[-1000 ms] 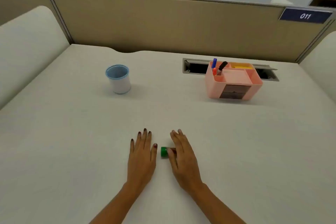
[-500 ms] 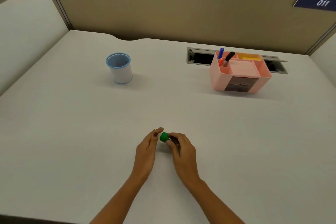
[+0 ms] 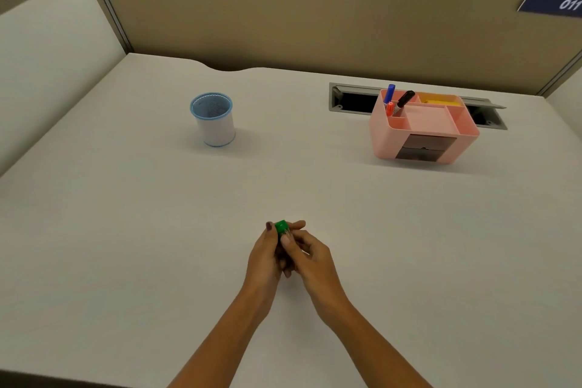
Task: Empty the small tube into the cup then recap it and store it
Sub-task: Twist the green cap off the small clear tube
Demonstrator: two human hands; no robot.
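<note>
A small tube with a green cap [image 3: 281,227] is held just above the desk at the near centre, cap end pointing away from me. My right hand [image 3: 310,257] grips the tube's body, which its fingers mostly hide. My left hand [image 3: 266,257] is pressed against it from the left, fingertips on the green cap. The cap sits on the tube. A white mesh cup with a blue rim [image 3: 214,119] stands upright at the far left, well away from both hands.
A pink desk organiser [image 3: 423,127] with markers, a yellow item and dark drawers stands at the far right, in front of a grey cable slot [image 3: 349,98]. A tan partition [image 3: 299,16] closes the back of the desk. Cushioned panels flank both sides.
Both hands went from lying flat on the desk beside the tube to closing round it. The tube has been lifted off the surface and the left fingers now touch its cap.
</note>
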